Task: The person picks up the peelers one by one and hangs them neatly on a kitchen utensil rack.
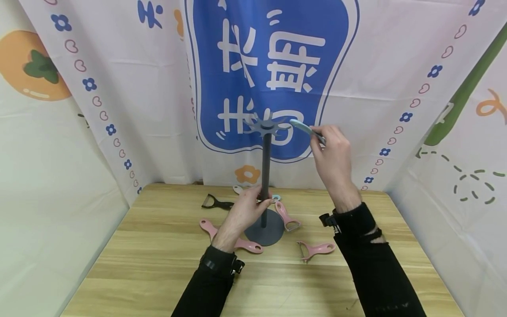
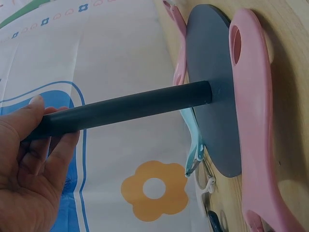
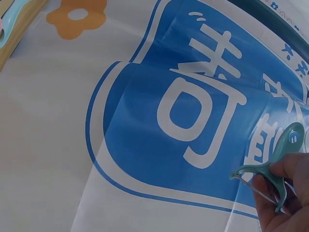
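A dark grey stand has an upright pole point(image 1: 266, 167), a round base point(image 1: 273, 235) and a ring of hooks point(image 1: 267, 126) at its top. My left hand point(image 1: 246, 208) grips the pole low down, fingers and thumb around it; the left wrist view shows the same pole point(image 2: 140, 107). Raised to the right of the hooks, my right hand point(image 1: 333, 149) pinches a blue-green peeler point(image 3: 290, 138) near its blade end. The peeler's handle point(image 1: 299, 125) points left toward the hooks; whether it touches one I cannot tell.
Around the base lie a black peeler point(image 1: 217, 203), a white handle point(image 1: 237, 189), a light blue peeler point(image 2: 193, 137) and pink peelers point(image 1: 286, 216) point(image 1: 320, 249). Pink handle ends point(image 1: 251, 246) show beside my left wrist. A printed curtain point(image 1: 166, 110) hangs behind the wooden table point(image 1: 130, 264).
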### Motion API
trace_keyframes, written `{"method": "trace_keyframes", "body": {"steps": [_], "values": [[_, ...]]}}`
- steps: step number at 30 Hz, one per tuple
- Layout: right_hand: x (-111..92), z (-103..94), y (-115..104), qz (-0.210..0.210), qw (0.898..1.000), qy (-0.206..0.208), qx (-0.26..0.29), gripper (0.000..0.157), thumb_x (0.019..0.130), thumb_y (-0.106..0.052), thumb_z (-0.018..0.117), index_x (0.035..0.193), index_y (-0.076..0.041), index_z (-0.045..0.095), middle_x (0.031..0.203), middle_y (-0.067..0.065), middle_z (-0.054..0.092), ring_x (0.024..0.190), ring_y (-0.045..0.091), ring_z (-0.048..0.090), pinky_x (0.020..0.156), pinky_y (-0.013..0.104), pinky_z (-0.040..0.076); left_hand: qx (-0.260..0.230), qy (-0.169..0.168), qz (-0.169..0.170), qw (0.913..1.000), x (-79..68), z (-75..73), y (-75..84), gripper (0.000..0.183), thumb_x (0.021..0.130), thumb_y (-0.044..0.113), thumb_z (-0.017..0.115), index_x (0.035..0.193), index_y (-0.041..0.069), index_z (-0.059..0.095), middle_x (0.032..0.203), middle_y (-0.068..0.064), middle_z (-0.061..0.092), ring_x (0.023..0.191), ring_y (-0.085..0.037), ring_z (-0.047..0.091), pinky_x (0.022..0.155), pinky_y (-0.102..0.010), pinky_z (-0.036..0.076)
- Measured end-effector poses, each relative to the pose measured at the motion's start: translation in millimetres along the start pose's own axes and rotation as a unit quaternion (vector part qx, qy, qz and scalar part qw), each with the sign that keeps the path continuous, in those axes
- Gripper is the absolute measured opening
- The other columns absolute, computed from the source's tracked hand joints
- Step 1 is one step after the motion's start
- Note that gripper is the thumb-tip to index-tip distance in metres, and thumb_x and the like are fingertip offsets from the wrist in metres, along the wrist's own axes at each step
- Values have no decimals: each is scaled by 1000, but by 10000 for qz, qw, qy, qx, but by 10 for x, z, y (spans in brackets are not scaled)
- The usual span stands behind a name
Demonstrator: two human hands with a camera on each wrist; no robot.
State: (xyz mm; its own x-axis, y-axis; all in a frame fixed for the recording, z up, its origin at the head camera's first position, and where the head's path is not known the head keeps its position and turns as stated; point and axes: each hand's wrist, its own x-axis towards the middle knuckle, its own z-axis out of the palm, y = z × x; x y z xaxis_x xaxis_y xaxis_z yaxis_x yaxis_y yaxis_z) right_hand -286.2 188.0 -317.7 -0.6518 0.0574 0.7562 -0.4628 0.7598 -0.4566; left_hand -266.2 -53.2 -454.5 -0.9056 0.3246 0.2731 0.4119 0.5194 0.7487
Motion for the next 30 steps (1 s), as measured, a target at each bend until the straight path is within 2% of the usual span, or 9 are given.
{"method": "trace_keyframes", "body": {"steps": [5, 24, 30], "values": [[32, 31, -43, 92, 9999, -36, 82, 21, 114, 3, 69, 131, 7, 79, 128, 27, 80, 120, 44, 80, 106, 52, 71, 7, 10, 8, 10000, -5, -1, 3, 6, 113, 13, 80, 114, 9, 76, 116, -15, 83, 112, -32, 84, 93, -53, 73], [149, 128, -253, -27, 9996, -31, 276, 19, 113, 3, 69, 128, 7, 80, 123, 25, 80, 112, 39, 79, 100, 49, 71, 94, 121, 37, 9999, 11, 24, -2, 6, 111, 12, 83, 111, 9, 77, 118, -17, 84, 114, -34, 86, 96, -53, 74], [171, 164, -321, -9, 9994, -27, 353, 18, 113, 2, 70, 127, 6, 80, 124, 25, 81, 114, 39, 80, 102, 48, 71, 122, 117, 110, 9998, 9, 24, -25, 7, 112, 13, 83, 111, 9, 77, 116, -16, 85, 110, -32, 85, 92, -51, 73]]}}
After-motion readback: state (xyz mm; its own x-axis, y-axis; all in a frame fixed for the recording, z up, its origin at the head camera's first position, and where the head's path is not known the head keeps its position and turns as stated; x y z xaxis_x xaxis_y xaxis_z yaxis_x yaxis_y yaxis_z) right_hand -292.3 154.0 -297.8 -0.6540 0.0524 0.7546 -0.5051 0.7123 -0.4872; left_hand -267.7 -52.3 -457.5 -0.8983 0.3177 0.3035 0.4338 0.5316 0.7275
